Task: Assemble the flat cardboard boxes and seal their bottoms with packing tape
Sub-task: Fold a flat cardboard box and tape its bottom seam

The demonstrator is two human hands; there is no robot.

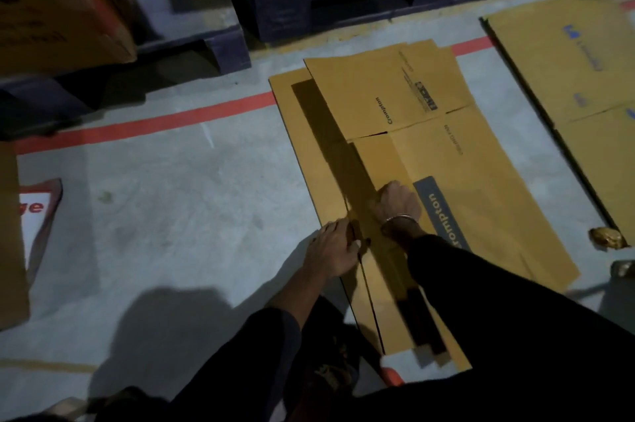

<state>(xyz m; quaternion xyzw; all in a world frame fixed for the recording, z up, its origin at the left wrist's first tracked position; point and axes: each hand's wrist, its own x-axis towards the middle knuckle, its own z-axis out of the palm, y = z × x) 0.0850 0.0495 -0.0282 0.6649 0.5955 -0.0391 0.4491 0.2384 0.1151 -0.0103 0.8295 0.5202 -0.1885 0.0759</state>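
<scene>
1. The right hand [397,206], a metal bangle at its wrist, is curled down onto the left edge of the top flattened tan cardboard box [443,160], the one printed with a grey "Crompton" band. Its fingers appear hooked round that edge, knuckles up, though the fingertips are hidden.
2. The left hand [335,248] sits just beside it, nearer the person, with fingers bent over the same edge and the thumb pressed on the card. It too seems to be gripping the edge.
3. Both forearms, in dark sleeves, reach forward and down from the lower right, the right arm crossing over the box.
4. The step in hand looks like the very start: lifting one flat box off the pile to open it. No flaps are folded and no tape is applied.
5. The next move likely calls for peeling this top sheet free of the second flat tan box [295,105] under it, then pushing it square.
6. The pile lies on the grey concrete floor [178,201], across a red floor line [144,126].
7. Another flat brown cardboard sheet [567,53] lies well apart at the right. No tape roll can be made out.
</scene>
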